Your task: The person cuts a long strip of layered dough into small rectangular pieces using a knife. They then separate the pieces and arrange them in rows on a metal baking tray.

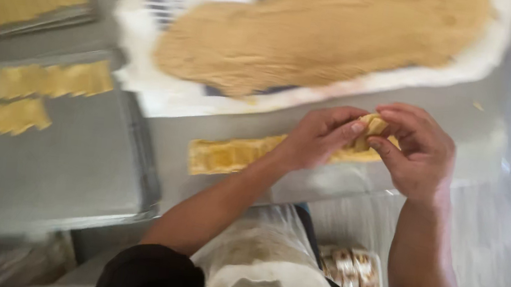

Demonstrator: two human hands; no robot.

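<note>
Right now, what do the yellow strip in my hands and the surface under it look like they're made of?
The yellow strip looks like soft dough, matte, with square pockets pressed in; its end bends between the left hand and right hand. The worktable looks like brushed metal, grey with a dull sheen, though the picture is blurred.

Dough strip (235,154) lies on the table (464,116); crumb heap (319,35) behind it; tray (72,174) apparently to the left.

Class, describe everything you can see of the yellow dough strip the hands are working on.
The dough strip is pale yellow, long and flat, pressed into a row of small square pockets. It lies across the metal counter, below the sheet of brown crumbs. Its right end is lifted and folded between the left hand and the right hand; the rest lies flat. The picture is blurred.
</note>
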